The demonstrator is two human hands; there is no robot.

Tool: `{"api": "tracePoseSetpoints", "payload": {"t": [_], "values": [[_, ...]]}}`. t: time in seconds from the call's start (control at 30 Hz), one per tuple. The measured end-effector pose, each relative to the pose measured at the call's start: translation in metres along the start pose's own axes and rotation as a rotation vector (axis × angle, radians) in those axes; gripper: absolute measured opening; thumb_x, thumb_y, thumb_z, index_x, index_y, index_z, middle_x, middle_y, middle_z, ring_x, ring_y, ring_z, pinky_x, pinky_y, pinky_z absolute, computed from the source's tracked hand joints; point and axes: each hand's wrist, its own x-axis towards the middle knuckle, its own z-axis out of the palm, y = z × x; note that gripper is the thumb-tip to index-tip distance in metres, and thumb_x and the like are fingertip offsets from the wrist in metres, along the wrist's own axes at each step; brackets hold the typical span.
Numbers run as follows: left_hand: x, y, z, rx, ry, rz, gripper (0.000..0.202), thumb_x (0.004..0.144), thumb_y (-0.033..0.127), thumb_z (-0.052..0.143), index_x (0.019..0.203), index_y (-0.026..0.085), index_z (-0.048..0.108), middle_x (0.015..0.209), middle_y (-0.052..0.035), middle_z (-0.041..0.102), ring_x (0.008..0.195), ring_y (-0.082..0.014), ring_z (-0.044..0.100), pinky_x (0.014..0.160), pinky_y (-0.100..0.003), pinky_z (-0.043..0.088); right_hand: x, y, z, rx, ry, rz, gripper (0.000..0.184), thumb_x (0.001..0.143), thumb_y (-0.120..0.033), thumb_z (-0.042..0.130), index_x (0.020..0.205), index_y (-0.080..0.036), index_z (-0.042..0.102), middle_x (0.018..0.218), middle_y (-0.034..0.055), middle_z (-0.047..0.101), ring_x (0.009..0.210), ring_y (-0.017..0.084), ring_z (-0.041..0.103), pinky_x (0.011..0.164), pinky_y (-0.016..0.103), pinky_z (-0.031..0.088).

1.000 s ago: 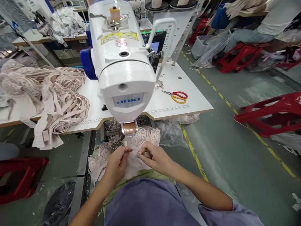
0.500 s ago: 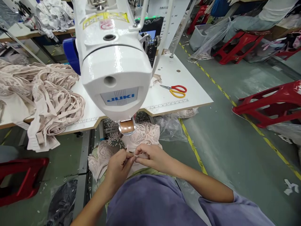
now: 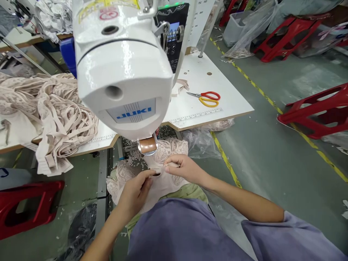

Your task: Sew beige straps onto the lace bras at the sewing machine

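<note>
Clock positions read from the bra as dial centre.

Item: pile (image 3: pixel 65 117), beige straps and lace, ten o'clock, on the table (image 3: pixel 231 103), part hanging over the near edge.
Item: machine (image 3: pixel 125 79), white, eleven o'clock; lower end just above the bra's far part.
Item: left hand (image 3: pixel 136 190), nine o'clock; index tip on the pale fabric, beside a small dark gap. Whether the thumb grips cannot be told.
Item: bra (image 3: pixel 160 186), lace-cupped, at the dial centre, spread over the lap below the machine.
Item: right hand (image 3: pixel 187 168), two o'clock; thumb and forefinger pinching the bra's pale fabric.
Item: scissors (image 3: pixel 208 98), red and yellow handles, one o'clock, lying on the table, apart from both hands.

Step, as judged: arranging the pale fabric by fingertip, near the machine's lower end.
Next move, as judged: calls for a steady pinch at two o'clock, a flat edge at nine, and fingertips clear of the machine.

Changes against the frame half a second earlier: fingertips then met, now stand apart; right hand has shifted toward one o'clock; more pale fabric shows below the hands.
</note>
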Motion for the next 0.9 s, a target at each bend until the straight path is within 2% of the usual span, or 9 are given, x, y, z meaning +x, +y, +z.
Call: {"api": "tracePoseSetpoints", "payload": {"t": [0.1, 0.17, 0.23, 0.3, 0.43, 0.57, 0.77, 0.83, 0.9], "values": [[-0.001, 0.007, -0.008, 0.094, -0.021, 0.023, 0.013, 0.097, 0.023, 0.043, 0.101, 0.020, 0.055, 0.073, 0.0009, 0.065, 0.058, -0.0125, 0.059, 0.052, -0.022, 0.039, 0.002, -0.001, 0.006, -0.088, -0.164, -0.220, 0.011, 0.082, -0.024, 0.065, 0.086, -0.018, 0.072, 0.091, 0.0048, 0.064, 0.084, 0.016, 0.061, 0.074, 0.027, 0.046], [0.000, 0.012, -0.012, 0.156, -0.034, 0.063, 0.012, 0.096, 0.021, 0.043, 0.094, 0.021, 0.055, 0.071, 0.0016, 0.063, 0.055, -0.0117, 0.056, 0.050, -0.022, 0.036, 0.002, -0.005, 0.011, -0.167, -0.246, -0.377, 0.010, 0.083, -0.021, 0.064, 0.087, -0.018, 0.072, 0.103, 0.0071, 0.063, 0.096, 0.018, 0.060, 0.083, 0.029, 0.046], [0.002, 0.014, -0.014, 0.175, -0.032, 0.078, 0.013, 0.095, 0.017, 0.045, 0.090, 0.021, 0.056, 0.073, 0.0012, 0.064, 0.059, -0.0117, 0.057, 0.052, -0.022, 0.038, 0.003, -0.008, 0.015, -0.228, -0.300, -0.461, 0.012, 0.087, -0.022, 0.059, 0.089, -0.018, 0.070, 0.100, 0.0064, 0.063, 0.091, 0.015, 0.061, 0.080, 0.026, 0.046], [0.004, 0.013, -0.014, 0.148, -0.013, 0.100, 0.013, 0.094, 0.015, 0.048, 0.090, 0.021, 0.058, 0.080, -0.0006, 0.065, 0.069, -0.0125, 0.061, 0.059, -0.022, 0.043, 0.004, -0.010, 0.016, -0.298, -0.321, -0.508, 0.015, 0.090, -0.021, 0.054, 0.089, -0.017, 0.068, 0.087, 0.0032, 0.062, 0.078, 0.013, 0.059, 0.071, 0.024, 0.045], [0.004, 0.007, -0.017, 0.086, 0.017, 0.178, 0.013, 0.093, 0.013, 0.054, 0.098, 0.021, 0.064, 0.096, -0.0034, 0.068, 0.086, -0.0129, 0.064, 0.074, -0.022, 0.048, 0.005, -0.012, 0.014, -0.399, -0.297, -0.590, 0.015, 0.089, -0.017, 0.051, 0.084, -0.017, 0.065, 0.085, 0.0021, 0.062, 0.076, 0.012, 0.057, 0.068, 0.023, 0.042], [0.004, 0.012, -0.023, 0.170, -0.023, 0.160, 0.015, 0.092, 0.014, 0.055, 0.100, 0.023, 0.065, 0.090, -0.0008, 0.070, 0.081, -0.0126, 0.065, 0.071, -0.022, 0.047, 0.003, -0.011, 0.016, -0.472, -0.269, -0.658, 0.017, 0.090, -0.017, 0.049, 0.081, -0.017, 0.064, 0.079, 0.0021, 0.062, 0.074, 0.013, 0.056, 0.066, 0.024, 0.041], [0.018, 0.022, -0.025, 0.221, -0.175, -0.101, 0.014, 0.092, 0.017, 0.047, 0.083, 0.020, 0.057, 0.082, -0.0016, 0.063, 0.074, -0.0162, 0.058, 0.063, -0.027, 0.040, 0.004, -0.001, 0.032, -0.616, -0.083, -0.726, 0.023, 0.090, -0.017, 0.046, 0.073, -0.017, 0.061, 0.069, 0.0031, 0.061, 0.066, 0.015, 0.053, 0.061, 0.028, 0.039], [0.024, 0.018, -0.022, 0.170, -0.177, -0.175, 0.012, 0.090, 0.016, 0.047, 0.081, 0.020, 0.054, 0.081, -0.0013, 0.059, 0.073, -0.0166, 0.053, 0.063, -0.028, 0.038, 0.006, 0.002, 0.037, -0.556, -0.008, -0.672, 0.024, 0.088, -0.016, 0.046, 0.067, -0.018, 0.058, 0.064, 0.0013, 0.057, 0.061, 0.014, 0.049, 0.057, 0.027, 0.037], [0.027, 0.013, -0.015, 0.020, -0.140, -0.228, 0.010, 0.087, 0.016, 0.049, 0.078, 0.021, 0.050, 0.082, -0.0009, 0.056, 0.074, -0.0162, 0.051, 0.064, -0.027, 0.038, 0.009, 0.002, 0.040, -0.419, 0.032, -0.597, 0.023, 0.085, -0.014, 0.046, 0.065, -0.019, 0.054, 0.062, -0.0003, 0.055, 0.059, 0.013, 0.049, 0.056, 0.025, 0.038]]}}
